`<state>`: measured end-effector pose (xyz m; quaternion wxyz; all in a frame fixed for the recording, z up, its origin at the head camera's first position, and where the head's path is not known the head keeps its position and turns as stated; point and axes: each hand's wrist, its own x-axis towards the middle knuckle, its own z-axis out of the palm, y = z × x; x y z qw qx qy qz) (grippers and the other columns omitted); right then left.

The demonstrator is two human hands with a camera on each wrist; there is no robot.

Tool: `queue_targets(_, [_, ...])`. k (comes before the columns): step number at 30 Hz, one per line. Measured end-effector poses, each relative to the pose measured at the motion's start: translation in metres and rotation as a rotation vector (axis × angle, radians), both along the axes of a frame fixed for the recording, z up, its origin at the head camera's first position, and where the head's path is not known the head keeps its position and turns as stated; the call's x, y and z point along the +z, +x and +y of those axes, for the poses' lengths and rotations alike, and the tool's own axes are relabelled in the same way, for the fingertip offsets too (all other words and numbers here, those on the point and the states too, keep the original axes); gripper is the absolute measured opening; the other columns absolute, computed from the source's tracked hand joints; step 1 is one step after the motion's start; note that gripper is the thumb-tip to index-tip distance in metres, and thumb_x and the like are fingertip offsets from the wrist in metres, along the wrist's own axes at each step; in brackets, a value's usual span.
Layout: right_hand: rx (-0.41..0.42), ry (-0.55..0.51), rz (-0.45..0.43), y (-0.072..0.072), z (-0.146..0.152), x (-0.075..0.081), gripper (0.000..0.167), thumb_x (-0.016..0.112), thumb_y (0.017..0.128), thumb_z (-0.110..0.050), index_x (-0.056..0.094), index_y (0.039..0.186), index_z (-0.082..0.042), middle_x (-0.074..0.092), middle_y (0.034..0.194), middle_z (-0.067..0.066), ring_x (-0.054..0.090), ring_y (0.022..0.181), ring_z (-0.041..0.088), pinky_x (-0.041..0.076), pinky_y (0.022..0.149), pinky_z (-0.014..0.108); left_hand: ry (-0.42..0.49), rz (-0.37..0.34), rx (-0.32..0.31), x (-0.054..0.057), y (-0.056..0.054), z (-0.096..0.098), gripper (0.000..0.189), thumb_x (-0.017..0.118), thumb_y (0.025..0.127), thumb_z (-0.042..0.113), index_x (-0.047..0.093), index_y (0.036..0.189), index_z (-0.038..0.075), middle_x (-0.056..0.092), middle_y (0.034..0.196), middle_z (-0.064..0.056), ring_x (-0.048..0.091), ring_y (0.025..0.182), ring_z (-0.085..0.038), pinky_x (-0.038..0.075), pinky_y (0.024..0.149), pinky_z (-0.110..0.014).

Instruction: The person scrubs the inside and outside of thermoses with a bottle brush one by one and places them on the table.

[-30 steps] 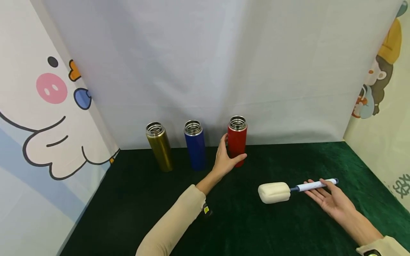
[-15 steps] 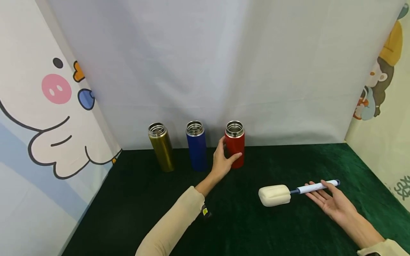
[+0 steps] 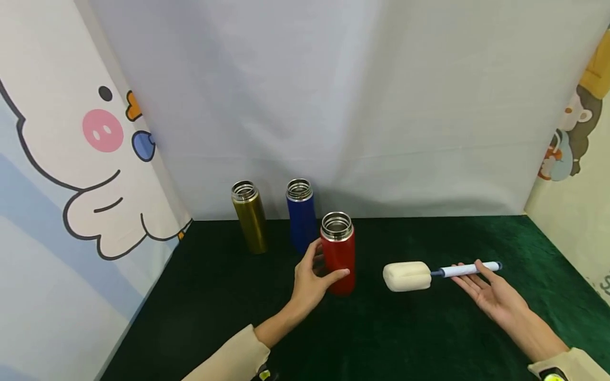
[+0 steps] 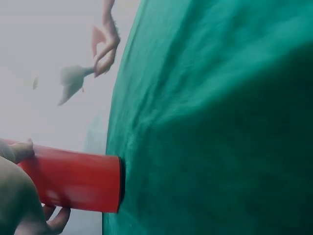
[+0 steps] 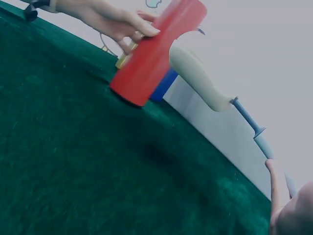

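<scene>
My left hand (image 3: 310, 279) grips a red bottle (image 3: 339, 264) around its body, thumb across the front and fingers behind. The bottle is upright with an open steel mouth, and in the left wrist view its dark base is close over the green cloth. My right hand (image 3: 495, 296) holds a bottle brush by its white handle (image 3: 469, 269), between thumb and fingers, palm up. The brush's cream sponge head (image 3: 407, 276) points left towards the red bottle, apart from it. In the right wrist view the sponge (image 5: 198, 73) overlaps the red bottle (image 5: 156, 56).
A gold bottle (image 3: 251, 222) and a blue bottle (image 3: 302, 217), both uncapped, stand at the back left before a white cloth wall (image 3: 405, 132). Dark green cloth (image 3: 405, 338) covers the table. Printed cartoon panels (image 3: 71, 159) flank it.
My left hand has brought the red bottle from the back row towards me and slightly left. The right hand with the brush stays nearly in place. The head view has shifted a little.
</scene>
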<state>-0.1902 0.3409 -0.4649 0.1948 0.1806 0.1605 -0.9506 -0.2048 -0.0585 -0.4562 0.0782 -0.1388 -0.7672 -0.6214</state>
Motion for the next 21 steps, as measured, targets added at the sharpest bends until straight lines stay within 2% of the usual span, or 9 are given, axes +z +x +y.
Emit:
queue_targets(3, [0.004, -0.008, 0.023, -0.004, -0.006, 0.007, 0.066, 0.052, 0.107, -0.021, 0.012, 0.146, -0.057, 0.069, 0.107, 0.023, 0.071, 0.107, 0.035, 0.044, 0.116, 0.041, -0.014, 0.003, 0.005, 0.0, 0.013, -0.009, 0.073, 0.084, 0.086, 0.021, 0.046, 0.148, 0.02, 0.061, 0.142, -0.01, 0.061, 0.127, -0.033, 0.055, 0.102, -0.053])
queue_targets(6, [0.002, -0.031, 0.043, -0.008, -0.015, 0.018, 0.074, 0.054, 0.106, -0.02, 0.007, 0.148, -0.059, 0.069, 0.109, 0.023, 0.069, 0.114, 0.031, 0.043, 0.117, 0.04, -0.024, 0.003, 0.001, 0.0, 0.022, -0.015, 0.074, 0.085, 0.084, 0.021, 0.047, 0.148, 0.023, 0.062, 0.139, -0.009, 0.063, 0.125, -0.032, 0.056, 0.1, -0.051])
queue_targets(8, [-0.002, -0.055, 0.058, -0.011, -0.021, 0.026, 0.067, 0.056, 0.105, -0.018, 0.018, 0.147, -0.054, 0.069, 0.11, 0.024, 0.068, 0.117, 0.031, 0.043, 0.117, 0.04, -0.033, 0.001, -0.007, 0.0, 0.026, -0.017, 0.074, 0.085, 0.084, 0.022, 0.047, 0.148, 0.025, 0.063, 0.138, -0.007, 0.063, 0.124, -0.03, 0.057, 0.1, -0.05])
queue_targets(11, [-0.015, -0.081, 0.077, -0.015, -0.031, 0.044, 0.044, 0.058, 0.104, -0.017, 0.04, 0.137, -0.039, 0.068, 0.114, 0.023, 0.068, 0.119, 0.032, 0.045, 0.115, 0.041, -0.054, 0.005, -0.028, -0.002, 0.027, -0.018, 0.074, 0.084, 0.085, 0.023, 0.046, 0.149, 0.026, 0.062, 0.139, -0.006, 0.062, 0.124, -0.029, 0.056, 0.1, -0.049])
queue_targets(13, [-0.02, -0.084, 0.096, -0.019, -0.038, 0.058, 0.032, 0.059, 0.103, -0.016, 0.047, 0.13, -0.029, 0.068, 0.115, 0.021, 0.068, 0.119, 0.032, 0.046, 0.114, 0.041, -0.067, 0.011, -0.044, -0.003, 0.026, -0.019, 0.075, 0.084, 0.086, 0.024, 0.045, 0.15, 0.026, 0.061, 0.141, -0.006, 0.062, 0.125, -0.029, 0.056, 0.1, -0.05])
queue_targets(17, [-0.019, -0.085, 0.19, -0.026, -0.053, 0.088, 0.023, 0.057, 0.104, -0.014, 0.049, 0.124, -0.021, 0.067, 0.117, 0.023, 0.069, 0.116, 0.037, 0.051, 0.109, 0.044, -0.087, 0.029, -0.09, -0.007, 0.022, -0.021, 0.075, 0.082, 0.087, 0.025, 0.043, 0.151, 0.021, 0.059, 0.143, -0.008, 0.059, 0.127, -0.031, 0.053, 0.102, -0.055])
queue_targets(21, [-0.027, 0.038, 0.377, -0.031, -0.072, 0.113, 0.01, 0.052, 0.105, -0.015, 0.048, 0.114, -0.012, 0.068, 0.115, 0.022, 0.072, 0.109, 0.038, 0.057, 0.098, 0.047, -0.109, 0.027, -0.138, -0.009, 0.018, -0.023, 0.074, 0.08, 0.089, 0.027, 0.042, 0.152, 0.018, 0.056, 0.144, -0.008, 0.057, 0.129, -0.027, 0.052, 0.103, -0.05])
